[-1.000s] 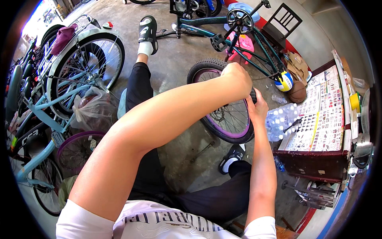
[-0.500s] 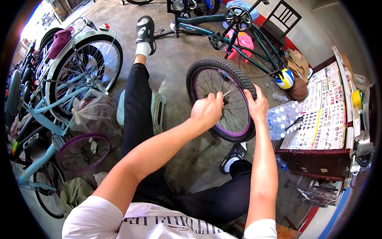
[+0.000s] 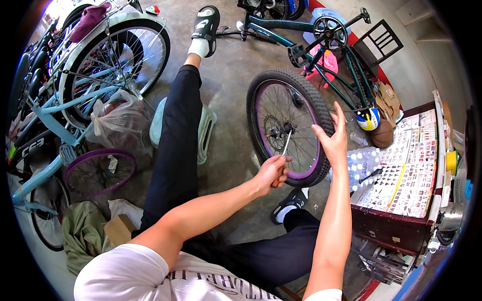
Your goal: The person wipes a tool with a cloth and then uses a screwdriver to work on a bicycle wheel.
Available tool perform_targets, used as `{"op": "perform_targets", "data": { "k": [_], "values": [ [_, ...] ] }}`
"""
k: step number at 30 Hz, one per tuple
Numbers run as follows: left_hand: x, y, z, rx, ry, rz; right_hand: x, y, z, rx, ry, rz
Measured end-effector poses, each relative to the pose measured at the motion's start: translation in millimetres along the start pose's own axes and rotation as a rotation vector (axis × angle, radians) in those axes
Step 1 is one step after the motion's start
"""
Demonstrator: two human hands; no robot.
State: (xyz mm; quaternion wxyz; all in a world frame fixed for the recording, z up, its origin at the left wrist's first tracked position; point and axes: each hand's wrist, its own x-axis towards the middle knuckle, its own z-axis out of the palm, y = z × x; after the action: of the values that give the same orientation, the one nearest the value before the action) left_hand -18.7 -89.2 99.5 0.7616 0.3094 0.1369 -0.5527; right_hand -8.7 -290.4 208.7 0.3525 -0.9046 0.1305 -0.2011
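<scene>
A bicycle wheel [image 3: 317,173] with a knobby black tyre and purple rim stands tilted on the floor between my legs. My left hand [image 3: 273,173] is closed around a slim silver wrench [image 3: 286,143], whose far end meets the wheel's hub [image 3: 284,131]. Most of the handle is hidden in my fist. At the tyre's right side, my right hand [image 3: 335,141] is open, thumb and fingers spread; whether it touches the rubber I cannot tell.
A dark green bicycle frame [image 3: 281,39] lies beyond the wheel. Light blue bicycles [image 3: 55,123] crowd the left, near a loose purple rim [image 3: 69,170]. A pale stool [image 3: 207,128] is by my left leg. Water bottles [image 3: 362,165] and a paper-covered cabinet [image 3: 391,220] stand right.
My left hand has come down toward me from above the hub, swinging the wrench round with it. My right hand's fingers have spread from the tyre. The whole view has shifted slightly.
</scene>
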Motion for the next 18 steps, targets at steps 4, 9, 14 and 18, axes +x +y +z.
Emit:
{"op": "perform_targets", "data": {
  "k": [4,9,14,18],
  "values": [
    [-23.1,5.3,-20.5,0.201,0.155,0.125,-22.3,-11.7,-1.5,-0.086,-0.117,0.037],
    [-37.4,32.1,-24.6,0.316,0.258,0.263,-38.0,-11.6,18.0,-0.138,0.009,0.265],
    [-64.6,54.6,-13.7,0.554,0.215,0.318,-16.7,-38.4,15.2,-0.167,0.036,0.062],
    [-65.2,65.9,-25.4,0.98,0.259,0.618,-0.4,-33.5,-7.0,-0.296,-0.042,0.049]
  ]
}}
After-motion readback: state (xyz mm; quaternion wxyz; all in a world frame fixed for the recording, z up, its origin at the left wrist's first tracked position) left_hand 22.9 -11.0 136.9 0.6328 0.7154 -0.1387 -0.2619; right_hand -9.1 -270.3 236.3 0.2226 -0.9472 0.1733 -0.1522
